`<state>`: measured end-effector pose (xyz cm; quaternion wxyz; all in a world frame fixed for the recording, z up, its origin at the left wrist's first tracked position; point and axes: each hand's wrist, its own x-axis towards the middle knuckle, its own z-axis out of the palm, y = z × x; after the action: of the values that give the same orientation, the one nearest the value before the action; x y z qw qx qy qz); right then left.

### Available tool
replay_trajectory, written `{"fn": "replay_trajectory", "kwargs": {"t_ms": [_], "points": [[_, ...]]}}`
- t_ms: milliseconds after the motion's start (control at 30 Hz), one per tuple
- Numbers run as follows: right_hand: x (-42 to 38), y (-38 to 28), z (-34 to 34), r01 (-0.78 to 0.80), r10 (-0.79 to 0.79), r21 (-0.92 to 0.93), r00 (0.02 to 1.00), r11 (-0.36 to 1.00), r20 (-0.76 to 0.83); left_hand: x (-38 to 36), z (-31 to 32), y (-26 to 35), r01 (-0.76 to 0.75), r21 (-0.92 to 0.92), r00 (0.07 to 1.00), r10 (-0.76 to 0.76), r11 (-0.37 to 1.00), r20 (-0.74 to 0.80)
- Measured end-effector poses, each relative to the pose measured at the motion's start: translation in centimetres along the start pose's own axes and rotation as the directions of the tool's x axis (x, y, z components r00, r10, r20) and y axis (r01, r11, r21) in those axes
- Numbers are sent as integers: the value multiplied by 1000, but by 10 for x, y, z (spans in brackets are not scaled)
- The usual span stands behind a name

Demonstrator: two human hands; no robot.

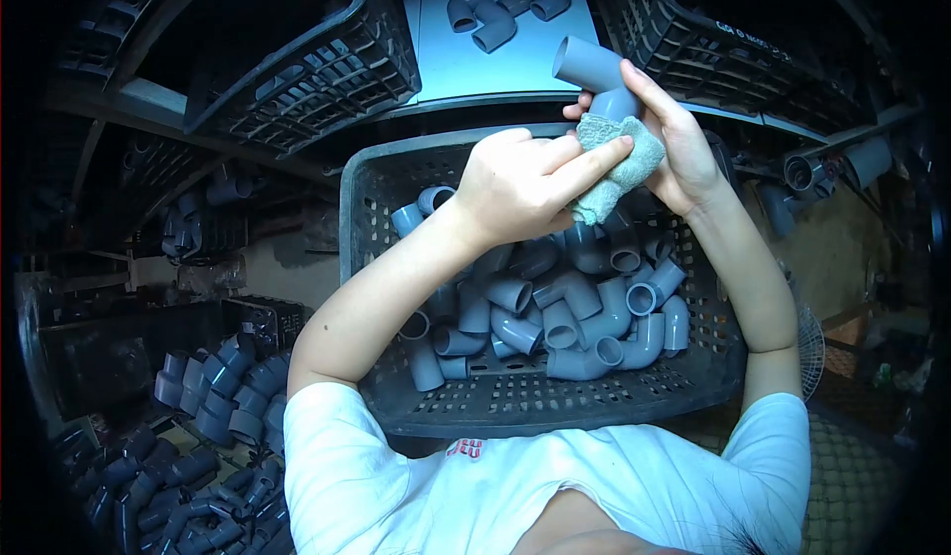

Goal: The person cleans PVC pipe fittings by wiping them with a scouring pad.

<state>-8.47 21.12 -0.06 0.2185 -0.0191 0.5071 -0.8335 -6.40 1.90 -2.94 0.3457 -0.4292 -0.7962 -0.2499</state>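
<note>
A grey pipe elbow is held above the far right part of a black crate. My right hand is wrapped around the elbow's right side, its thumb along the top. My left hand presses a green cloth against the elbow's lower end, index finger stretched over the cloth. The cloth covers that end of the elbow. Beneath both hands, many loose grey elbows lie jumbled inside the crate.
Several elbows rest on a white surface at the top. Black crates stand tilted on both sides of it. More grey fittings are piled at the lower left. A fan guard shows at the right.
</note>
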Motion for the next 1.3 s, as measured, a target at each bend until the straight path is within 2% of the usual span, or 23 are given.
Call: {"fn": "replay_trajectory", "kwargs": {"t_ms": [67, 133, 167, 300, 433, 567, 600, 633, 700, 767, 800, 833, 933, 1000, 1033, 1100, 1133, 1200, 1233, 1300], "points": [[1, 1, -5, -2, 2, 0, 1000, 1000, 20, 1, -1, -1, -7, -2, 1000, 7, 1000, 21], [1, 4, -4, 6, -6, 20, 1000, 1000, 13, 1, 2, -7, 116, -86, 990, -123, 989, -73], [0, 5, -1, 13, -13, 41, 1000, 999, 3, 2, 3, -7, 178, -140, 979, -190, 974, -74], [0, 13, -2, 31, -32, 35, 999, 999, 15, 0, 5, 1, 133, -60, 987, -138, 989, -81], [0, 4, -6, 32, -33, -14, 994, 999, -107, 0, 2, 1, 111, 29, 993, -109, 993, -39], [-1, 10, -6, 41, -46, -49, 995, 998, -91, -2, 6, -2, 77, 0, 993, -77, 997, -92], [-2, 15, -2, 7, -5, 49, 999, 999, -32, 0, 9, 0, 57, -26, 993, -60, 998, -100], [-11, 17, 17, 26, -20, 31, 983, 999, -185, -1, 10, 2, 45, 0, 996, -45, 999, -80], [-6, 25, 8, -5, 12, 44, 986, 999, -164, -1, 7, 2, 30, 23, 997, -28, 999, -66], [-4, 15, 0, -29, 20, -113, 997, 993, -76, 1, 3, -2, 29, 26, 997, -27, 999, -79], [-1, 14, -4, -16, 8, -77, 994, 997, -107, 2, 2, -5, 30, 33, 995, -27, 999, -94], [0, 10, 0, -79, 64, -83, 983, 993, -170, 1, 1, -9, 21, 54, 994, -15, 998, -111], [-2, 20, -6, -101, 87, -82, 982, 991, -166, 0, 4, -17, 7, 81, 993, 3, 997, -120], [-5, 28, -6, -197, 179, -35, 941, 980, -287, 3, 7, -14, -17, 45, 989, 23, 999, -148], [-5, 27, -8, -238, 205, -118, 949, 964, -240, 3, 6, -11, -33, 33, 991, 37, 999, -130], [-6, 21, -10, -228, 188, -215, 963, 950, -191, 2, 3, -13, -82, 29, 993, 84, 996, -85], [-5, 20, -13, -231, 191, -217, 963, 948, -190, 3, 0, -14, -78, 30, 993, 80, 996, -86], [-1, 17, -16, -112, 96, -203, 992, 973, -87, 3, -7, -21, -114, -16, 992, 113, 993, -54], [-2, 15, -12, -111, 95, -206, 992, 972, -85, 3, -9, -25, -114, -14, 992, 113, 993, -56], [-6, 10, -1, -73, 61, -61, 983, 995, -172, 3, -13, -33, -125, -20, 990, 124, 992, -69]]}}
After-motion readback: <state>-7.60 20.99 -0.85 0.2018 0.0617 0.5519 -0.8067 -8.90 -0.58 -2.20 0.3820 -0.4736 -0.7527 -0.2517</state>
